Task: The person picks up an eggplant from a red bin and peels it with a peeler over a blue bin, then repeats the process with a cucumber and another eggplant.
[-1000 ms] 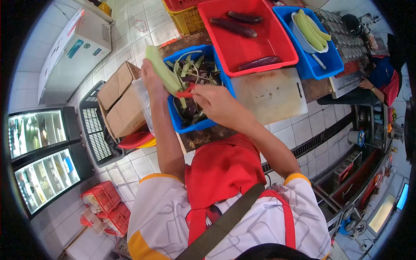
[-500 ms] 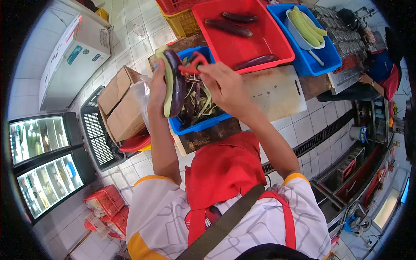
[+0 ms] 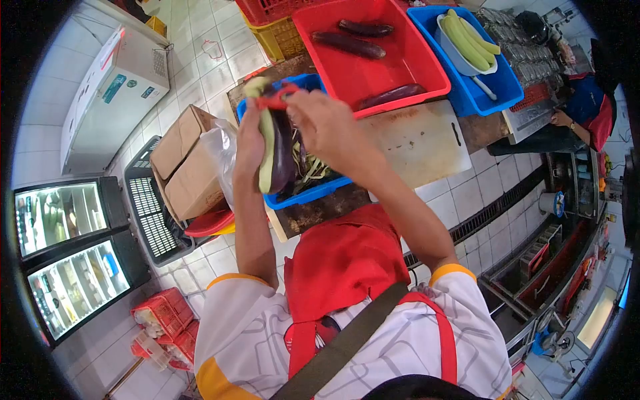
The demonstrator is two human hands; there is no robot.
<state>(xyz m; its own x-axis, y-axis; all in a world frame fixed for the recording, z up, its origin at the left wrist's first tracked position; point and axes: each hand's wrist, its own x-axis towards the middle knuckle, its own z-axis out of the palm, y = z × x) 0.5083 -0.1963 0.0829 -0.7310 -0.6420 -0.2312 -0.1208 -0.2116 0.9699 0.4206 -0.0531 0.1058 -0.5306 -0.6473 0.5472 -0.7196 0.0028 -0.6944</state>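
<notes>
A partly peeled eggplant (image 3: 283,150), pale green on its left side and dark purple on its right, stands lengthwise in my left hand (image 3: 249,143), whose fingers close around it. My right hand (image 3: 327,123) grips a red peeler (image 3: 275,99), which lies against the eggplant's upper end and is blurred by motion. Beneath both hands is a blue basin (image 3: 317,193) holding dark and pale peel strips (image 3: 313,167). Part of this basin is hidden by my hands and the eggplant.
A red tub (image 3: 400,57) with several eggplants (image 3: 350,45) stands beyond my hands. Right of it, a blue tub (image 3: 490,90) holds a white bowl of pale green peeled vegetables (image 3: 467,40). A white cutting board (image 3: 420,143) lies nearer. A co-worker (image 3: 590,107) is at far right.
My right hand has moved left and slightly up with the peeler, onto the eggplant's upper end. The eggplant has shifted slightly down and turned a little in my left hand.
</notes>
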